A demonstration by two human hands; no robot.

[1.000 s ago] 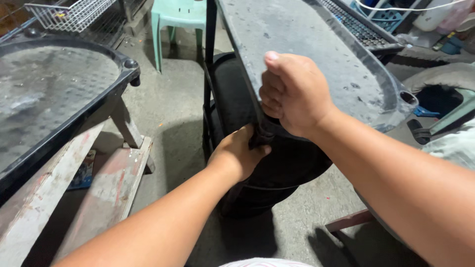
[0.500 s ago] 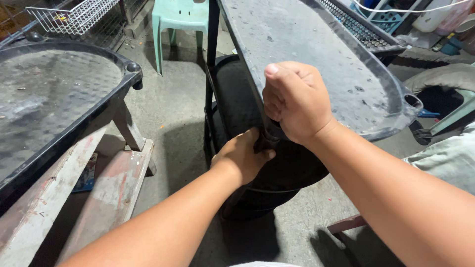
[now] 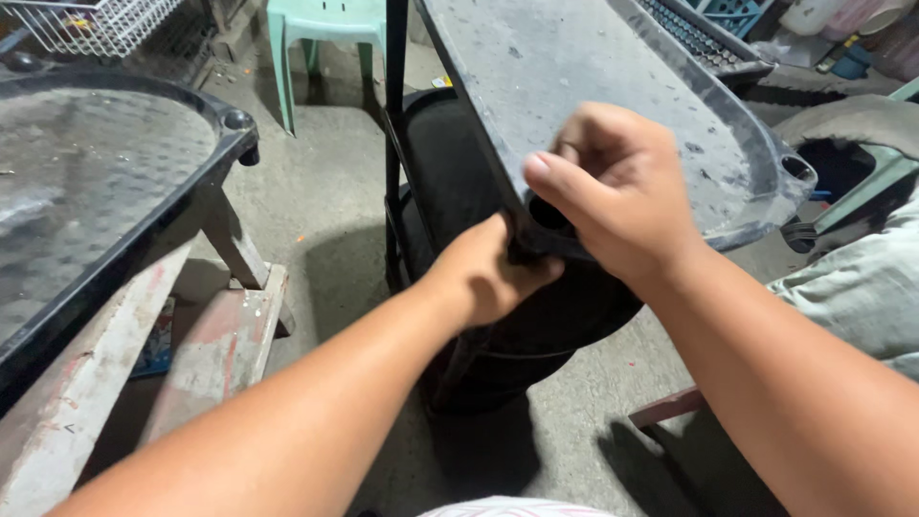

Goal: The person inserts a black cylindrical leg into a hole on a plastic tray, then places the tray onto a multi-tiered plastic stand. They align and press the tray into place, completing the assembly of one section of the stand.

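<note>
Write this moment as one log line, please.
left hand: under tray corner | right hand: fingers gripping black tray rim | black drum: below

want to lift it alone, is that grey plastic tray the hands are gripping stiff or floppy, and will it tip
The grey tray looks moulded with a raised rim, so probably stiff. It seems thin and likely light for its size. Both the right hand and left hand grip one corner, so its long far end may tip or swing.

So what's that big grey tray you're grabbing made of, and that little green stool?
The tray looks like moulded plastic: dark grey, dull, with a raised rim, a molded corner hole, and scuffs and specks all over. Both hands, left and right, grip its near corner. The stool looks plastic too: smooth, pale green, legs and seat apparently one piece. Can't be certain from looks alone.
</note>
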